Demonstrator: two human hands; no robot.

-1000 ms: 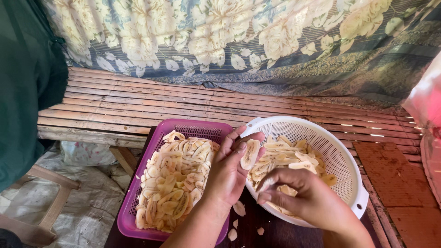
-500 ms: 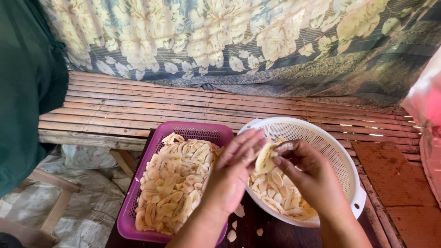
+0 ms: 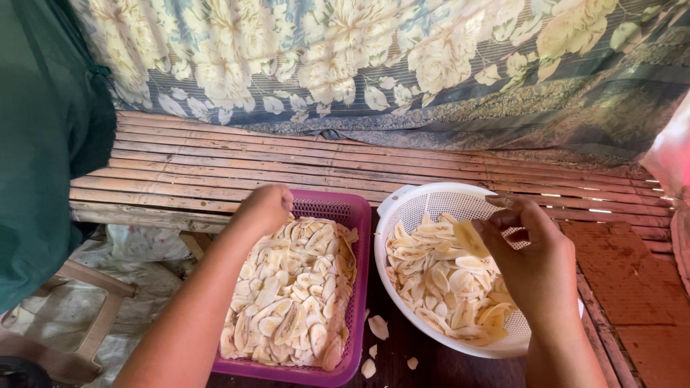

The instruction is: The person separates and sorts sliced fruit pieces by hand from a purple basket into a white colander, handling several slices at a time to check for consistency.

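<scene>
A purple plastic basket [image 3: 357, 216] holds a layer of pale banana slices [image 3: 291, 294]. Beside it on the right stands a round white colander [image 3: 413, 203] with more banana slices [image 3: 438, 276]. My left hand [image 3: 263, 209] is curled over the far left corner of the purple basket, resting on the slices; what its fingers hold is hidden. My right hand [image 3: 535, 262] hovers over the right side of the colander, pinching one long slice [image 3: 468, 237] between thumb and fingers.
A slatted bamboo bench [image 3: 287, 169] runs across behind the containers, backed by a floral cloth [image 3: 374, 57]. A few loose slices [image 3: 377, 327] lie on the dark surface between the containers. A person in green clothing [image 3: 43, 144] stands at left beside a wooden stool [image 3: 93, 287].
My left hand has moved from the colander's edge to the far left corner of the purple basket. My right hand rose from the slices and now holds one slice up.
</scene>
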